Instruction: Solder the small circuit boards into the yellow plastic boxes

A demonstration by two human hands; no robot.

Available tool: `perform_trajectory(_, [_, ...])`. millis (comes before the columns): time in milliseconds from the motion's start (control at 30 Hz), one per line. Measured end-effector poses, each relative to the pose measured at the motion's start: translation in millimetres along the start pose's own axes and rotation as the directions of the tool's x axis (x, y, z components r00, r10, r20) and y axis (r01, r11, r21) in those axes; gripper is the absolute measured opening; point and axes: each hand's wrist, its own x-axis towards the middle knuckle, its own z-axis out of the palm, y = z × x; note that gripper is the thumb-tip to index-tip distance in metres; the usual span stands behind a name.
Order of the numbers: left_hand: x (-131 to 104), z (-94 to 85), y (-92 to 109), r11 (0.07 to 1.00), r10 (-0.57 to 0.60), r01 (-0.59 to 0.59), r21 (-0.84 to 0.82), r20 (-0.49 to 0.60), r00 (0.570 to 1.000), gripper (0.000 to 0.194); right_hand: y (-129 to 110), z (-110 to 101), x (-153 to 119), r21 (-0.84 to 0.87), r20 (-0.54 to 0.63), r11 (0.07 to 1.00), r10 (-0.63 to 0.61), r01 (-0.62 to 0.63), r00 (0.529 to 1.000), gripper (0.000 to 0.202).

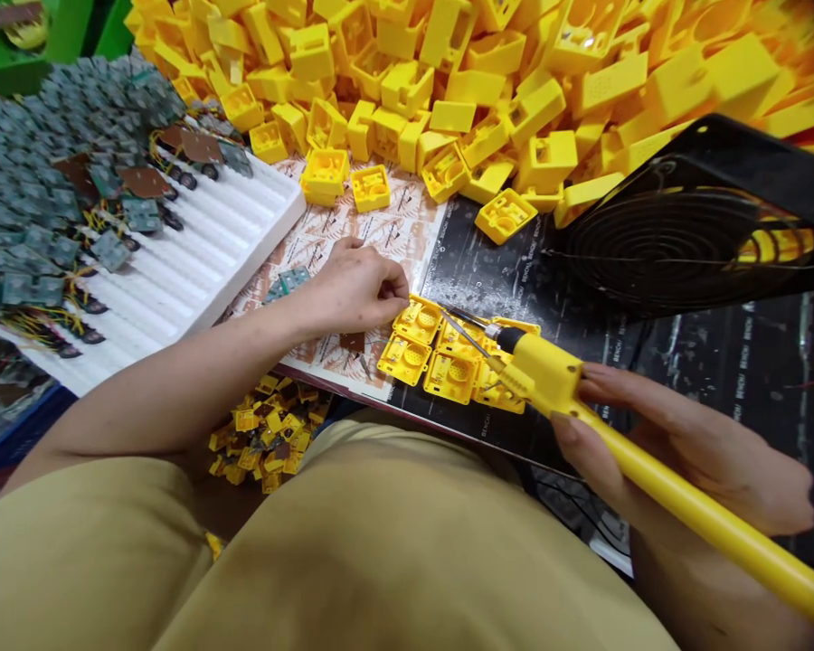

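Note:
My right hand (678, 443) is wrapped round a yellow soldering gun (549, 371) with a thin metal tip and a long yellow handle. Its tip points left, over several open yellow plastic housings (451, 375) laid side by side in two rows. At the upper left corner of these housings is my left hand (359, 285), fingers curled together in a pinch; what they hold, if anything, is hidden. Below that hand lies a small brown board (352, 342). Partly behind the left wrist is a green circuit board (288, 282).
Loose yellow housings (407, 86) form a large pile along the back. A black fan (657, 235) stands at the right. On the left, a white ridged foam tray (196, 244) carries many wired circuit boards (61, 181). More yellow parts (268, 429) lie below the table edge.

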Motion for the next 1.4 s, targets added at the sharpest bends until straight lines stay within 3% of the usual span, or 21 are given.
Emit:
perform_trajectory(67, [-3.5,1.6,1.4,1.000,0.007,-0.007,0.023,0.013,1.000,0.014,-4.8,1.3,7.0,0.049,0.020,0.995,-0.085,0.084,0.996,0.045])
perform_trajectory(167, [-8.1,4.4,1.9,0.999,0.019,-0.020,0.049,0.025,1.000,0.014,-11.2,2.2,14.2,0.113,0.099,0.989,-0.108,0.096,0.989,0.018])
perform_trajectory(267, [-9.6,5.9,1.7,0.997,0.018,-0.021,0.073,0.042,0.999,0.014,-16.1,3.7,19.0,0.081,0.163,0.987,-0.148,0.136,0.976,0.007])
perform_trajectory(433, [-8.5,6.0,2.8,0.990,0.041,-0.048,0.131,0.051,0.998,0.015,-21.3,6.4,26.4,0.024,0.216,0.974,-0.224,0.224,0.950,0.012])
perform_trajectory(633, [-5.4,2.4,5.7,0.984,0.037,-0.049,0.168,0.074,0.997,0.016,-22.8,5.9,28.5,0.009,0.197,0.963,-0.265,0.269,0.944,0.013])
perform_trajectory(933, [-6.9,-1.1,5.7,0.990,0.017,-0.030,0.135,0.093,0.995,0.018,-23.6,6.0,26.1,0.038,0.179,0.970,-0.244,0.241,0.953,0.013])
perform_trajectory(1033, [-4.8,-3.5,6.3,0.995,-0.015,0.009,0.104,0.065,0.998,0.017,-24.1,2.6,25.3,0.028,0.211,0.989,-0.149,0.146,0.966,0.008])
perform_trajectory(1133, [0.7,-5.3,6.9,0.995,-0.075,0.073,0.066,0.029,0.997,0.015,-22.3,1.7,24.9,0.014,0.138,0.998,-0.065,0.064,0.988,0.009])
perform_trajectory(1400, [7.4,2.8,9.3,0.986,-0.038,0.032,0.162,0.031,0.999,0.019,-18.9,14.2,25.7,0.006,0.125,0.986,-0.164,0.164,0.979,0.012])
